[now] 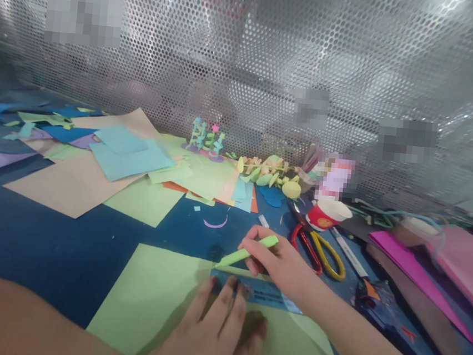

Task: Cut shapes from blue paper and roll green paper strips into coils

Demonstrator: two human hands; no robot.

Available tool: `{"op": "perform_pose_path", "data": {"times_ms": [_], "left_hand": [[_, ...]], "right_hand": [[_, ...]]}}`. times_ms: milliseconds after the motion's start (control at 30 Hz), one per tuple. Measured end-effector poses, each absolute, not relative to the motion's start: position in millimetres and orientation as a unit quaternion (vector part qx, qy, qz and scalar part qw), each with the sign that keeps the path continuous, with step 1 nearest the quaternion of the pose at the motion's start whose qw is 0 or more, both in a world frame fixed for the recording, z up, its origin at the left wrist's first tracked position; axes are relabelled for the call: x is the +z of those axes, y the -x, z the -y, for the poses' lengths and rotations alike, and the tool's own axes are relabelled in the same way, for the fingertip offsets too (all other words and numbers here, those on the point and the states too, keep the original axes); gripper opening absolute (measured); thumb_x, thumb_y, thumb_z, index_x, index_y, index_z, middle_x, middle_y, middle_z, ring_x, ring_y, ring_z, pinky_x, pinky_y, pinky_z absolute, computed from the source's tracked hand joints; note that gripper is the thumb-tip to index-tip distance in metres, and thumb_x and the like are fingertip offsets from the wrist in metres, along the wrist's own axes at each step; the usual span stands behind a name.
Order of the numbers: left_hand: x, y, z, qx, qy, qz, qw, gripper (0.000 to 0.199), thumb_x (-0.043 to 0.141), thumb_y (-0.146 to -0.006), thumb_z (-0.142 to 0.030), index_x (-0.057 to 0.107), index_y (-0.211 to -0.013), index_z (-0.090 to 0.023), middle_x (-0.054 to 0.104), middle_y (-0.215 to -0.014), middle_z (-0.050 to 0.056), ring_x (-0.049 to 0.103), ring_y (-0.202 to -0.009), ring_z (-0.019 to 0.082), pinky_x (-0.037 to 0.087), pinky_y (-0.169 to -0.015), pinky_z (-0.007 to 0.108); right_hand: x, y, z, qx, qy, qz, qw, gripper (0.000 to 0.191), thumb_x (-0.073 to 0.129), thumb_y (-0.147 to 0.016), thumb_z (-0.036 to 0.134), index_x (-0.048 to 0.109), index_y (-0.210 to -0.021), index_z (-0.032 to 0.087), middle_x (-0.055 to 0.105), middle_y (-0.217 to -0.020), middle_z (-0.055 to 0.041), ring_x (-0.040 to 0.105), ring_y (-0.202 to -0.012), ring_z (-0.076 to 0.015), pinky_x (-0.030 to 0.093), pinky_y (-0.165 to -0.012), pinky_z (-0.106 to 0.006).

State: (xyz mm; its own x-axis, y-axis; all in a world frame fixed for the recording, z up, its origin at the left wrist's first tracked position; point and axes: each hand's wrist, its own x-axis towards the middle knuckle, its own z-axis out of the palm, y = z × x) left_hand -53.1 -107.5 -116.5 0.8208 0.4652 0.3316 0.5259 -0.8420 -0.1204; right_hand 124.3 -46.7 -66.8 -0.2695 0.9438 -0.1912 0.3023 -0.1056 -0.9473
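R hand [284, 262] grips lt-green pen [250, 251], tip at far edge of blue ruler [269, 295], nr its L end | L hand [209, 331] open, fingers spread, holding ruler to green sheet [141, 297] on surface [58, 249] | tech: even pressure, fingertips off edge, const. pen angle | ruler print, cup [320, 215] logo illegible

A perforated metal screen [256, 62] (silvery, shiny) backs the blue tabletop [66, 245].
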Motion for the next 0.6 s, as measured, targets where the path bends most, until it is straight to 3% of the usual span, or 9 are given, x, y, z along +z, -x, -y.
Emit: {"op": "perform_pose_path", "data": {"times_ms": [167, 400, 600], "left_hand": [[-121, 49, 108, -0.139, 0.952, 0.257, 0.091, 0.038, 0.037, -0.093, -0.02, 0.047, -0.129, -0.018, 0.055, -0.129, 0.014, 0.05, -0.119, 0.03, 0.047, -0.093, 0.045], [-148, 33, 109, -0.182, 0.934, 0.285, 0.115, 0.038, 0.04, -0.092, -0.021, 0.045, -0.13, -0.021, 0.055, -0.127, 0.016, 0.05, -0.118, 0.034, 0.041, -0.093, 0.057], [-155, 34, 110, -0.194, 0.934, 0.273, 0.127, 0.038, 0.042, -0.091, -0.02, 0.044, -0.129, -0.022, 0.053, -0.129, 0.016, 0.048, -0.12, 0.035, 0.042, -0.093, 0.055]], "right_hand": [[-59, -128, 48, 0.509, 0.523, 0.616, 0.296, 0.023, 0.052, -0.086, 0.033, 0.045, -0.069, 0.02, 0.039, -0.046, 0.0095, 0.032, -0.046, -0.0076, 0.027, -0.049, -0.022], [-57, -139, 54, 0.501, 0.528, 0.62, 0.293, 0.023, 0.053, -0.084, 0.032, 0.044, -0.067, 0.02, 0.037, -0.047, 0.0094, 0.031, -0.047, -0.0081, 0.028, -0.048, -0.022], [-56, -163, 60, 0.466, 0.557, 0.634, 0.264, 0.024, 0.05, -0.086, 0.036, 0.043, -0.069, 0.021, 0.037, -0.049, 0.0086, 0.031, -0.048, -0.0086, 0.026, -0.047, -0.022]]}}
